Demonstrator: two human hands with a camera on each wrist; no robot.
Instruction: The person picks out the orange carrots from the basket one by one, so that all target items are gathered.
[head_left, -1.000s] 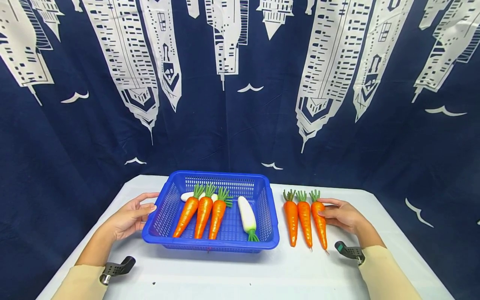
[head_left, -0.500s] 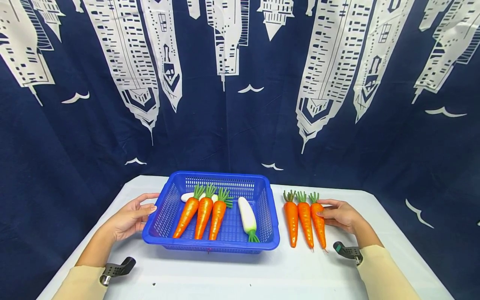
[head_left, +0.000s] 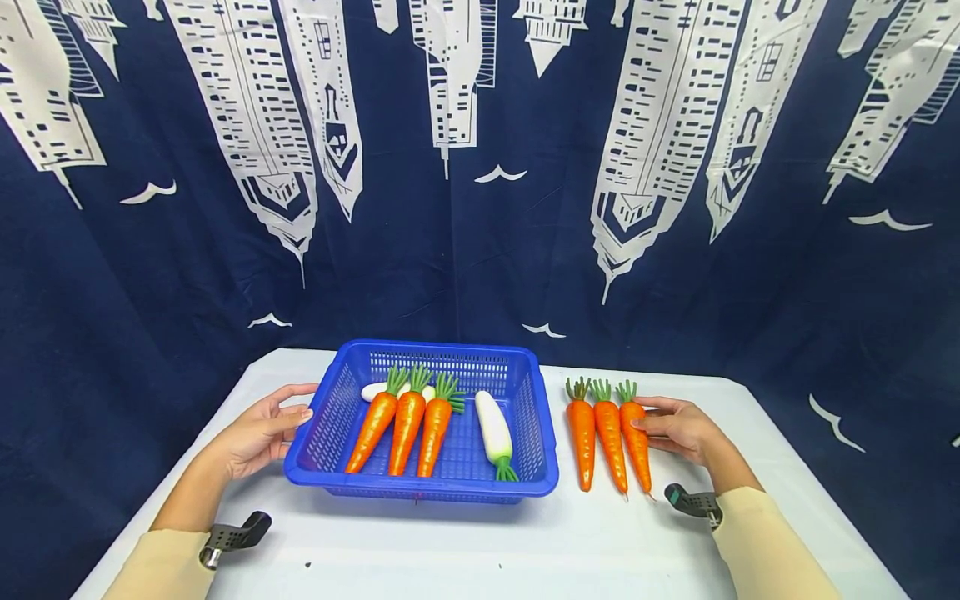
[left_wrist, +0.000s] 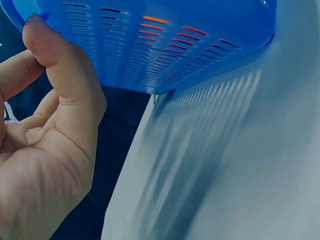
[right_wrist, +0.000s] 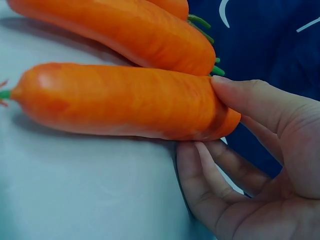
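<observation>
My left hand (head_left: 258, 433) holds the left rim of a blue plastic basket (head_left: 547, 450), thumb on the rim's edge in the left wrist view. In the basket lie three carrots (head_left: 407, 429) side by side, their green tops over a white radish (head_left: 372, 392). Another white radish (head_left: 493, 429) with a green top lies at the basket's right. Right of the basket, three more carrots lie in a row on the table. My right hand (head_left: 678, 429) grips the rightmost carrot (right_wrist: 120, 100) near its leafy end, thumb above and fingers along its side.
A white-covered table (head_left: 450, 550) carries everything. Behind it hangs a dark blue cloth (head_left: 450, 250) printed with white buildings and birds. Each wrist wears a black camera mount, such as the left wrist mount (head_left: 238, 533).
The rightmost carrot has shifted slightly left, closer to the carrot beside it, along with my right hand. My left hand and the basket have stayed in place.
</observation>
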